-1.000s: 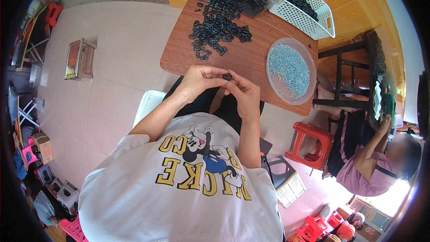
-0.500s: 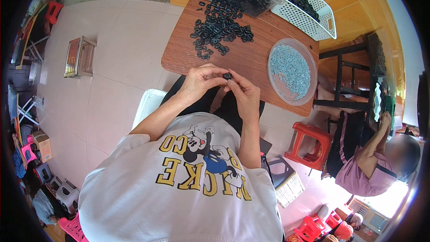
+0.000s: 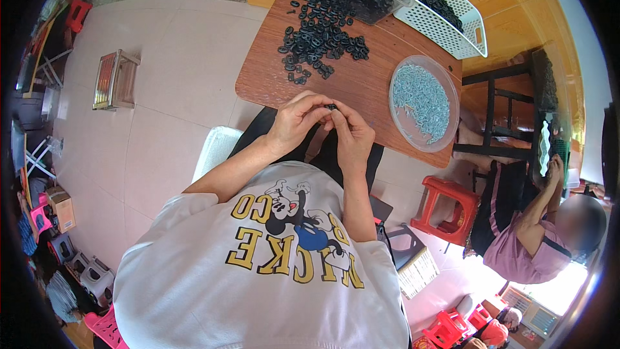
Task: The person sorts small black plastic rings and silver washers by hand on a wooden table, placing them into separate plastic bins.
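Note:
Between the fingertips of both hands is a small black oval plastic piece point(image 3: 331, 106), held just in front of the table's near edge. My left hand point(image 3: 298, 119) pinches it from the left, and my right hand point(image 3: 352, 130) grips it from the right; the fingers cover most of it. Beyond the hands, a loose heap of similar black plastic pieces point(image 3: 323, 42) is spread on the brown wooden table point(image 3: 258, 71). To the right stands a round clear tub point(image 3: 395, 126) holding many small silvery-blue screws point(image 3: 423, 103).
A clear bin point(image 3: 387, 6) full of black pieces and a white perforated basket point(image 3: 475, 39) stand at the table's far side. A red stool point(image 3: 445, 210) and a seated person point(image 3: 523, 239) are to the right. A small metal-legged stool point(image 3: 116, 81) stands on the left floor.
The black piece has been tilted between my fingers, so less of its face shows. My hands have closed in around it slightly. The view has shifted a little.

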Demonstrator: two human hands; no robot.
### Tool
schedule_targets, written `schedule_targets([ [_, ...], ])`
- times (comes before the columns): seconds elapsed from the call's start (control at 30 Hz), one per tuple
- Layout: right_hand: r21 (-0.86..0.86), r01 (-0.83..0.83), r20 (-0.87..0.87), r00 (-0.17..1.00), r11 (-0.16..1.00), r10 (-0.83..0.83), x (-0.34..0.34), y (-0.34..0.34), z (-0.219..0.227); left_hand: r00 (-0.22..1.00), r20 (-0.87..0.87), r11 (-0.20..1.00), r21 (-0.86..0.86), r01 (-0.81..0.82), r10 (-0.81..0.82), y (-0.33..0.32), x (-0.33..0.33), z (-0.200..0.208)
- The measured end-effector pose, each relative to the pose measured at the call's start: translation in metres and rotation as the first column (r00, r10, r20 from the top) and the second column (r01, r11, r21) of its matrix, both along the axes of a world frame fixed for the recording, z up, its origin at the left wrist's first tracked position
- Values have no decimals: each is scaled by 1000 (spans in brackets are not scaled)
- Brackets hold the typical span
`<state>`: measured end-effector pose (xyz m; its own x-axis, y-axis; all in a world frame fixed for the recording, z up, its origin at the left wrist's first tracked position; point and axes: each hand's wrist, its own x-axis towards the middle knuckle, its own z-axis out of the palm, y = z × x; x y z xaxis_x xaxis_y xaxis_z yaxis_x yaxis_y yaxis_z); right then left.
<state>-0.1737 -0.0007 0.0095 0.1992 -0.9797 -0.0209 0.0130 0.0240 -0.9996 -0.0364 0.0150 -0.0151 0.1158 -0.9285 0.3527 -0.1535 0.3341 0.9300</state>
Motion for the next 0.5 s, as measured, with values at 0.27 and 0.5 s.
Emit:
schedule_targets([
  [0.27, 141, -136, 53, 990, 981, 129, -16, -26, 19, 946, -319, 987, 119, 109, -66, 5, -5, 0],
  [0.5, -273, 61, 25, 998, 960, -57, -66, -159, 114, 893, -449, 958, 258, 123, 6, 2, 11, -11],
])
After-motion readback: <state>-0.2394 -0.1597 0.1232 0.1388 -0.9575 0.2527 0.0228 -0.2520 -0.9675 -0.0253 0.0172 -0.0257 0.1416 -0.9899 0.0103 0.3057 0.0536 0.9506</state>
